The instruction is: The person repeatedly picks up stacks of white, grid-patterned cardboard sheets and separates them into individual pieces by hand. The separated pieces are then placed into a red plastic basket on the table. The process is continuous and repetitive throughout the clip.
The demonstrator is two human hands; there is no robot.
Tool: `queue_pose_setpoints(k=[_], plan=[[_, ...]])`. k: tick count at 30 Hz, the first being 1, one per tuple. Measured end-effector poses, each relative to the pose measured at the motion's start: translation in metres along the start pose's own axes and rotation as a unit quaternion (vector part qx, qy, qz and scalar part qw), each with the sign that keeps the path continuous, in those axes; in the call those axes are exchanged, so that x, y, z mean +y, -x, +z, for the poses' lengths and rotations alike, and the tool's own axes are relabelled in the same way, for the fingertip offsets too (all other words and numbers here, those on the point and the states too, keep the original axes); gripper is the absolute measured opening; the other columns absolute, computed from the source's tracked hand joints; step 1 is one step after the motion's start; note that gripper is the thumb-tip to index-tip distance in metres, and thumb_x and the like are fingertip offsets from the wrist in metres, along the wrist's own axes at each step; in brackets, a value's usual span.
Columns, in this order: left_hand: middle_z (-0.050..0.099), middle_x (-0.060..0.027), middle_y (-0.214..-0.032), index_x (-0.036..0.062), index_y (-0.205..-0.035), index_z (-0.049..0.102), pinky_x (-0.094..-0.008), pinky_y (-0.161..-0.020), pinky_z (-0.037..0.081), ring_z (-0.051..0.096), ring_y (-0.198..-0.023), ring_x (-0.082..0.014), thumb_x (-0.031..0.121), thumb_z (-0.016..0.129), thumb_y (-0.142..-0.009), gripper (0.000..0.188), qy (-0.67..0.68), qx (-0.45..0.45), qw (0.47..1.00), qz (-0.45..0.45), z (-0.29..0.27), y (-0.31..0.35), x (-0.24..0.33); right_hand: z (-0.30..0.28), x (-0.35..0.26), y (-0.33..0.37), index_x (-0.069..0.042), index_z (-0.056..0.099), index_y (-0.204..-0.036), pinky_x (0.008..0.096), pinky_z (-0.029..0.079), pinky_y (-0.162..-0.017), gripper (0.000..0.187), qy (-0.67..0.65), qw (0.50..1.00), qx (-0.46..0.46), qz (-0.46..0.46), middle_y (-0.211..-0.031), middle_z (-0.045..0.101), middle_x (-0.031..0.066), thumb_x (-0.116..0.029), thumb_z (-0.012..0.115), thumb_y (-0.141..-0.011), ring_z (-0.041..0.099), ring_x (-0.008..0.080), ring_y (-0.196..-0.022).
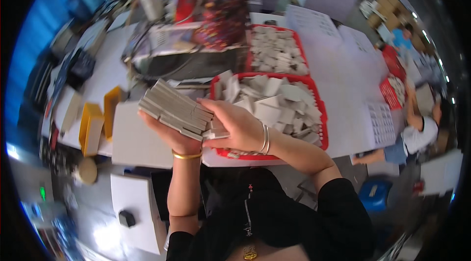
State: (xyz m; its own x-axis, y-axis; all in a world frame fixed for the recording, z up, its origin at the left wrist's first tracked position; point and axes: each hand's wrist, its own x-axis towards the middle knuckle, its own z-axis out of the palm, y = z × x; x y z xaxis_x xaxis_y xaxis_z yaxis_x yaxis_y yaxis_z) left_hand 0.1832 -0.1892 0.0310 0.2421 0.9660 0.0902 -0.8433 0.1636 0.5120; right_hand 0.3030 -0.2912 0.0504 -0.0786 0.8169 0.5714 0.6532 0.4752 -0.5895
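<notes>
My left hand (171, 134) is wrapped under a row of flat grey-white pieces (171, 106), stacked face to face and tilted. From the right, my right hand (238, 124) grips a few similar small flat pieces (216, 131) at the near end of that row, thumb and fingers closed round them. Whether they are card or tile I cannot tell. Just beyond my right hand stands a red plastic basket (321, 109) heaped with loose flat pieces (269, 110). Behind it is a second red basket (303, 48), full of smaller-looking pale pieces.
A white board (140, 136) lies left of my hands, beside yellow bins (91, 126). Farther back are a dark box (223, 21) and tangled cables. Printed sheets (311, 23) lie at the right. Another person (422, 131) sits there near a blue stool (375, 195).
</notes>
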Motion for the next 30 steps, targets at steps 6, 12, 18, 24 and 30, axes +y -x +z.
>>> queue_pose_setpoints(k=[6, 12, 18, 24, 30], plan=[[0.058, -0.0011, -0.104, 0.0162, -0.117, 0.052, -0.0345, -0.078, 0.049, 0.057, -0.093, -0.0176, 0.066, 0.039, -0.085, 0.060, -0.016, -0.062, 0.976, -0.211, 0.089, -0.024, -0.157, -0.119, 0.091, 0.071, -0.003, 0.039, -0.122, 0.0335, 0.043, -0.086, 0.072, -0.040, 0.987, 0.072, 0.140, -0.111, 0.053, 0.0138, -0.021, 0.081, -0.066, 0.054, 0.0239, -0.102], [0.058, -0.0012, -0.107, 0.0164, -0.121, 0.051, -0.0346, -0.084, 0.046, 0.057, -0.097, -0.0189, 0.068, 0.036, -0.085, 0.065, -0.065, -0.022, 0.956, -0.286, 0.116, -0.047, -0.292, -0.202, 0.175, 0.129, -0.005, 0.047, -0.110, 0.0257, 0.042, -0.071, 0.057, -0.045, 0.960, 0.113, 0.252, -0.094, 0.053, 0.0023, -0.016, 0.081, -0.065, 0.049, 0.0093, -0.079], [0.050, -0.0046, -0.128, 0.0133, -0.132, 0.042, -0.0352, -0.098, 0.038, 0.049, -0.116, -0.0232, 0.069, 0.040, -0.083, 0.075, -0.116, -0.002, 0.948, -0.296, 0.099, -0.085, -0.369, -0.305, 0.352, 0.172, -0.007, 0.056, -0.096, 0.0346, 0.047, -0.074, 0.046, 0.124, 0.882, 0.197, 0.409, -0.088, 0.061, 0.0125, -0.039, 0.075, -0.069, 0.059, 0.0258, -0.083], [0.052, -0.0061, -0.124, 0.0115, -0.130, 0.044, -0.0357, -0.095, 0.042, 0.052, -0.112, -0.0230, 0.068, 0.041, -0.083, 0.073, -0.164, 0.067, 0.937, -0.301, 0.080, -0.114, -0.409, -0.325, 0.547, 0.162, -0.008, 0.057, -0.104, 0.0396, 0.046, -0.078, 0.048, 0.142, 0.812, 0.345, 0.449, -0.093, 0.064, 0.0158, -0.046, 0.066, -0.076, 0.060, 0.0312, -0.088], [0.060, -0.0043, -0.109, 0.0116, -0.121, 0.053, -0.0334, -0.088, 0.045, 0.057, -0.098, -0.0196, 0.068, 0.035, -0.085, 0.069, -0.180, 0.093, 0.933, -0.299, 0.067, -0.146, -0.436, -0.305, 0.667, 0.104, -0.006, 0.056, -0.106, 0.0418, 0.041, -0.087, 0.043, 0.164, 0.824, 0.358, 0.408, -0.103, 0.059, 0.0193, -0.041, 0.058, -0.081, 0.053, 0.0355, -0.101]])
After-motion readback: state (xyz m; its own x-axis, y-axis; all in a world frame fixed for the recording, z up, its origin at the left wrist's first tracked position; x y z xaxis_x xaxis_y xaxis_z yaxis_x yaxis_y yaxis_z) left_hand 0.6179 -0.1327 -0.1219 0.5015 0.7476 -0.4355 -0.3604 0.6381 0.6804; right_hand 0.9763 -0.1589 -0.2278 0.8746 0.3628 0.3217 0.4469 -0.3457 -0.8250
